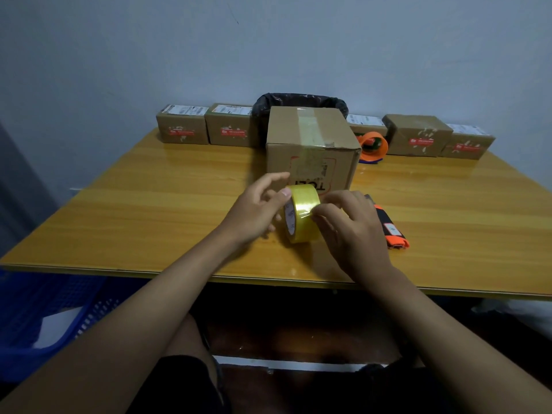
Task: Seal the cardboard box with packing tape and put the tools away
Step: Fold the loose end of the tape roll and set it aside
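A brown cardboard box (pixel 325 138) stands mid-table with a strip of clear tape running over its top and down its front face. Just in front of it a yellow roll of packing tape (pixel 303 213) stands on edge on the table. My left hand (pixel 258 212) grips the roll from the left, thumb on its upper rim. My right hand (pixel 349 225) pinches the tape surface on the roll's right side with its fingertips. An orange and black utility knife (pixel 392 231) lies on the table just right of my right hand.
An orange tape dispenser (pixel 373 147) sits behind the box on its right. Several small brown parcels (pixel 182 128) line the far edge of the wooden table (pixel 149 210). A black-lined bin (pixel 298 103) stands behind the box. A blue basket (pixel 44 318) is on the floor, lower left.
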